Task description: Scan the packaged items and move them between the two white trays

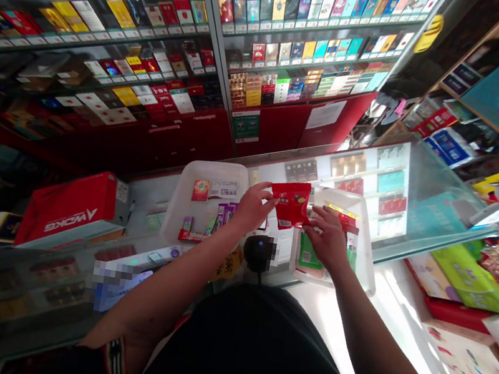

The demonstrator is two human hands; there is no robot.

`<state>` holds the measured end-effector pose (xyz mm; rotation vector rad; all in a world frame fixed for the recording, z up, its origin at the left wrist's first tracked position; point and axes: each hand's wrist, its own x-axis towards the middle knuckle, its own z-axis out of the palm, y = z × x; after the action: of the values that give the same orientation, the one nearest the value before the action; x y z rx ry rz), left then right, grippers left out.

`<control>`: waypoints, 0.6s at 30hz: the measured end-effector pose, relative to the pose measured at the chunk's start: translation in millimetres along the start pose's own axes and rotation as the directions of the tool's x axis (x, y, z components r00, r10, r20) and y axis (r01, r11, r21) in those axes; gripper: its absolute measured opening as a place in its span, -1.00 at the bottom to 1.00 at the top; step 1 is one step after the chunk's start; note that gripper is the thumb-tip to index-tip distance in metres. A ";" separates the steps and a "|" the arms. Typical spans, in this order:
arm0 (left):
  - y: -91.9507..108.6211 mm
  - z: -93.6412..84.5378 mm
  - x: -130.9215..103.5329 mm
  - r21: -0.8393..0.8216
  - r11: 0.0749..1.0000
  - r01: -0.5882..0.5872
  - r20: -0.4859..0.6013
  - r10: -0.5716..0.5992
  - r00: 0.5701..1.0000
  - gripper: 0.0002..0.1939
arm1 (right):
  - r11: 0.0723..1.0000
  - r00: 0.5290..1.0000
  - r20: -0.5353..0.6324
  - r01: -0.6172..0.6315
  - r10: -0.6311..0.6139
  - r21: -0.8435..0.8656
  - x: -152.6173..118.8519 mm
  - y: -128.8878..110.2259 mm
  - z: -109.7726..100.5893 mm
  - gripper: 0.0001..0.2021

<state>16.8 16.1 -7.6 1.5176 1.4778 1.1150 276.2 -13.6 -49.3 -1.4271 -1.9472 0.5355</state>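
Note:
A small red snack packet (pixel 291 204) with white lettering is held up between my two hands, above the glass counter. My left hand (pixel 255 205) pinches its left edge. At its lower right corner, the fingers of my right hand (pixel 328 233) are closed on the packet. Below my left arm stands a white plastic tray (pixel 175 200) with small purple, red and orange packets in it. Under my right hand is a second white tray (pixel 367 266), where a green packet (pixel 309 253) and some red ones lie. A round black device (pixel 258 251) sits between the trays.
A red shoe box (pixel 73 209) stands on the counter's left. The glass counter (pixel 427 202) extends to the right, with goods beneath it. Shelves of cigarette packs (pixel 278 8) line the wall ahead. Boxes and a green bag (pixel 468 272) crowd the right side.

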 end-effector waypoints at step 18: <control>29.8 103.5 -24.0 0.495 0.869 -0.024 0.266 -0.125 0.956 -0.76 | 0.967 0.989 -0.125 -0.102 0.075 -0.231 -89.6 40.8 -39.5 -0.70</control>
<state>124.9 -2.9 -19.1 1.8775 1.6553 0.4576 348.9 -87.3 -72.4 -1.6617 -1.9108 0.2576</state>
